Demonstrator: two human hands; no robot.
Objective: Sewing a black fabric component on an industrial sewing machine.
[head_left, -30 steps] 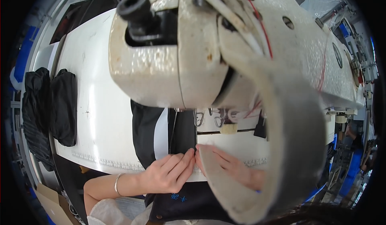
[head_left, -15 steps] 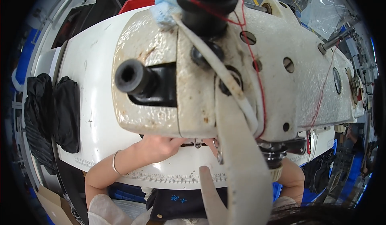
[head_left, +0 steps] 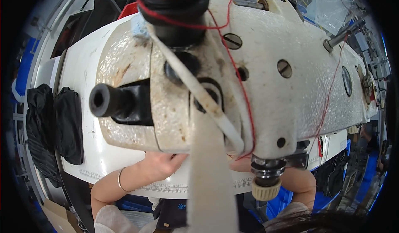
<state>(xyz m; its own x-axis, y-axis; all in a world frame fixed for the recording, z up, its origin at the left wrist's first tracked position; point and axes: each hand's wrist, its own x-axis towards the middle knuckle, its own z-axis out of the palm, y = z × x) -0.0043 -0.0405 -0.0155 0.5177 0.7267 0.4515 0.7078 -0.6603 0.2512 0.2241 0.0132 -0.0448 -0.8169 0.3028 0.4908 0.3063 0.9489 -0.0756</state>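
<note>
A white sewing machine head (head_left: 266, 87), its enamel stained, fills the middle of the head view and covers much of the work below. Red thread (head_left: 248, 108) winds round the black post (head_left: 176, 29) on top and runs down the front. My left hand (head_left: 160, 165) is under the machine's left lower edge, fingers curled in and pressed together; whatever they hold is hidden. Only a strip of my right hand (head_left: 242, 165) shows beneath the machine, beside the ribbed cream tension knob (head_left: 266, 190); its fingers are out of sight.
A pale blurred lever (head_left: 212, 179) hangs close in front. The white table (head_left: 87, 108) has a ruler scale (head_left: 166, 187) along its near edge. Black folded cloth (head_left: 68, 125) lies at the left edge. Blue cloth (head_left: 139, 27) sits behind the post; a cardboard box (head_left: 58, 216) stands lower left.
The machine head now sits further left and lower in the picture, and the lever has shifted left with it. The small metal parts between my hands are now covered. My right wrist shows more.
</note>
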